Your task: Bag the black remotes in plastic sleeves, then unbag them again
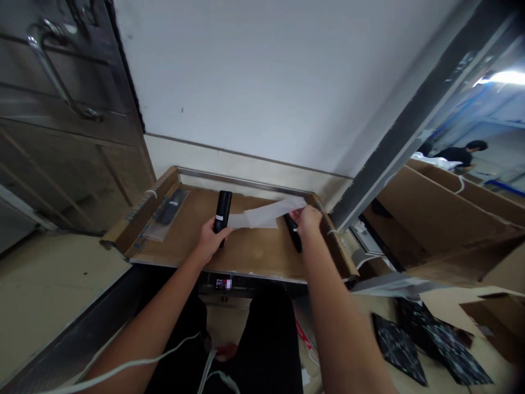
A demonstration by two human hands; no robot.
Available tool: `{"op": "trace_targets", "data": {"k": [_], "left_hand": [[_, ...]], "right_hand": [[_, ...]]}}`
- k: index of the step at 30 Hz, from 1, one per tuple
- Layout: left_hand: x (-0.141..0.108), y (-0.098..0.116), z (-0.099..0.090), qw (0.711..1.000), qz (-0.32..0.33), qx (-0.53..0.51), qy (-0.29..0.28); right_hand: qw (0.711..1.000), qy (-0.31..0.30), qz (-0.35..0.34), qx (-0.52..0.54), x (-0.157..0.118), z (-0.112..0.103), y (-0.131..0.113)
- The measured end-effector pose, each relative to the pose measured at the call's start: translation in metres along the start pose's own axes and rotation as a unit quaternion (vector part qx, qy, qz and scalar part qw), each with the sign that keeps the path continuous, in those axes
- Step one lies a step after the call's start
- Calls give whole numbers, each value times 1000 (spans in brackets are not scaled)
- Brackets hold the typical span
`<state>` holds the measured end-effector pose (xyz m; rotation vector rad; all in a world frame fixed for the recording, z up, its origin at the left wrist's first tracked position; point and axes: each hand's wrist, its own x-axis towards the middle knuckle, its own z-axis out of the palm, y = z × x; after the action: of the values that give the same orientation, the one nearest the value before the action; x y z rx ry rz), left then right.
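Note:
My left hand [211, 238] is closed around a black, elongated device [223, 207] with a small white label, held above the cardboard-lined tray. A pale, translucent strip [262, 215] stretches from beside that device across to my right hand [305, 219], whose fingers pinch its far end. The strip's left end lies by my left thumb; I cannot tell whether the thumb grips it too. Under my right hand lies a second black device [294, 236], partly hidden by the hand. At the tray's left, a dark object in a clear plastic bag [164, 216] lies flat.
The tray [246, 254] has raised cardboard sides and stands against a white wall [262, 82]. A door with a metal handle [61, 82] is on the left. To the right are a large cardboard box [443, 219], dark patterned bags [435, 339] and a distant person [455, 156].

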<state>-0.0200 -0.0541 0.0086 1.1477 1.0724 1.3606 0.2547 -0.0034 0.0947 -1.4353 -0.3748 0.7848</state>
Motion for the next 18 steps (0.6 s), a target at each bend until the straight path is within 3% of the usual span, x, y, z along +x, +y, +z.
{"op": "trace_targets", "data": {"k": [3, 5, 7, 9, 11, 14, 16, 18], "left_hand": [[0, 1, -2, 997, 15, -38, 67], [0, 2, -3, 992, 36, -46, 113], [-1, 2, -4, 987, 51, -42, 148], [-2, 3, -4, 985, 51, -33, 160], [-2, 2, -4, 986, 45, -20, 156], [-1, 1, -3, 989, 36, -15, 141], [0, 0, -3, 990, 31, -19, 134], [1, -1, -3, 991, 29, -20, 129]], "right_hand": [[1000, -13, 20, 10, -22, 22, 51], [999, -21, 25, 9, -37, 25, 77], [1000, -19, 8, -17, -49, 19, 89], [990, -6, -79, -115, -55, 10, 87], [940, 20, -226, -253, -55, 2, 76], [817, 17, -407, -407, -48, -3, 62], [745, -76, -441, -495, -42, -2, 66], [686, -185, -410, -572, -37, -1, 79]]}}
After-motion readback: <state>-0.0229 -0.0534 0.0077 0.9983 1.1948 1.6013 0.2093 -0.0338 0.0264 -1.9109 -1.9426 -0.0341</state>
